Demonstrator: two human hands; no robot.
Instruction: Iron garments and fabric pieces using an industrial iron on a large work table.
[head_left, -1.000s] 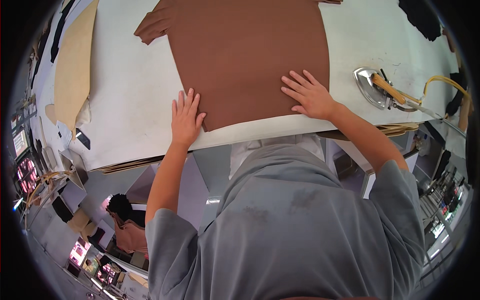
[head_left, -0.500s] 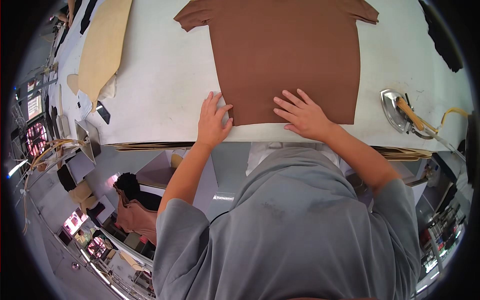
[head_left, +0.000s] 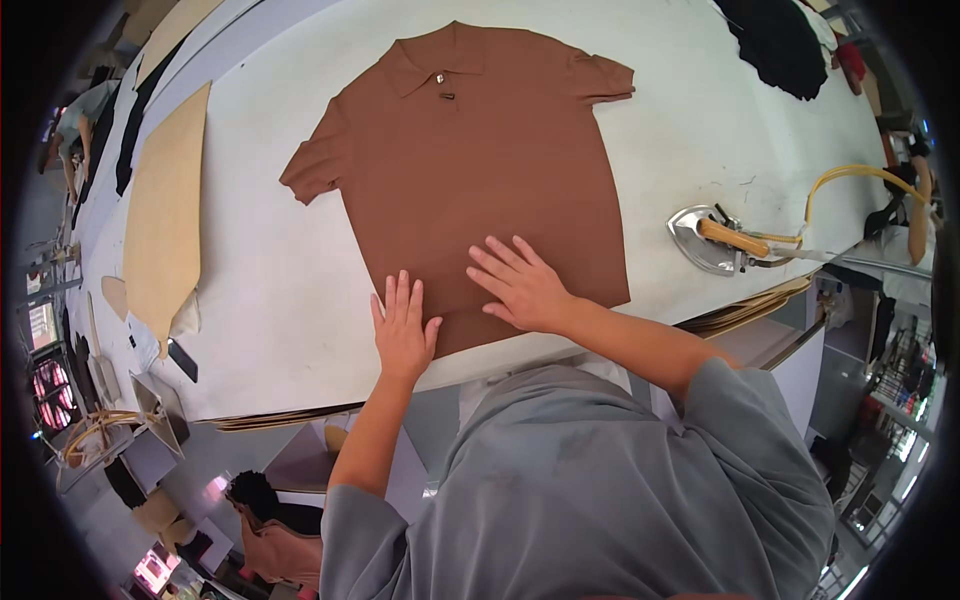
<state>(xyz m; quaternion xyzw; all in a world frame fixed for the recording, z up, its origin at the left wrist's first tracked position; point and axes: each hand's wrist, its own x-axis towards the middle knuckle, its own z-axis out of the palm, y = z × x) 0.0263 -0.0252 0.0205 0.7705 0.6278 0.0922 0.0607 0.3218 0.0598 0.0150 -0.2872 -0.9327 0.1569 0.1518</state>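
Note:
A brown short-sleeved polo shirt (head_left: pixel 480 170) lies spread flat, front up, its collar at the far end and its hem toward me. My left hand (head_left: pixel 404 335) rests at the shirt's left edge near the hem, fingers stretched out and thumb apart. Farther right, my right hand (head_left: pixel 525 288) lies flat on the lower front of the shirt, its fingers spread. Neither hand grips anything. To the right of the shirt sits a metal iron (head_left: pixel 708 240) with a yellowish handle.
The shirt is on a white table (head_left: pixel 270 310). A tan pointed panel (head_left: pixel 165 220) and a dark phone (head_left: pixel 183 360) lie at left. Black cloth (head_left: pixel 775 45) is at the far right. A yellow hose (head_left: pixel 840 172) runs from the iron. Other people stand beyond both table ends.
My view has tilted and turned, so the shirt's collar now shows. My left hand has come farther onto the shirt's edge; the right stays flat on the lower front.

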